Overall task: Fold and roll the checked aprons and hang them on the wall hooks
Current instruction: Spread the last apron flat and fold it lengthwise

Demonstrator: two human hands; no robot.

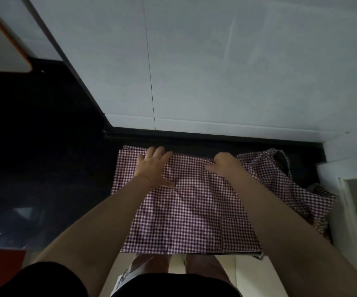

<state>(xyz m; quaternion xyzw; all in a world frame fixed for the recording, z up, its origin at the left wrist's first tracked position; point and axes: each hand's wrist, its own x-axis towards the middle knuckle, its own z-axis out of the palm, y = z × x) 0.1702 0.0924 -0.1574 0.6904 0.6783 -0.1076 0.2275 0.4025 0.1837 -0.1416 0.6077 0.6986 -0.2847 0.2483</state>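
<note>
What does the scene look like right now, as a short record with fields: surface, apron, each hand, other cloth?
surface: dark glossy counter against a pale tiled wall
apron: red-and-white checked cloth apron spread flat, near edge at the counter's front
left hand: left hand flat on the apron's far left part, fingers straight, reaching its far edge
right hand: right hand on the apron's far edge, fingers curled into the cloth
other cloth: bunched checked fabric with a strap loop lying to the right
hooks: none in view
</note>
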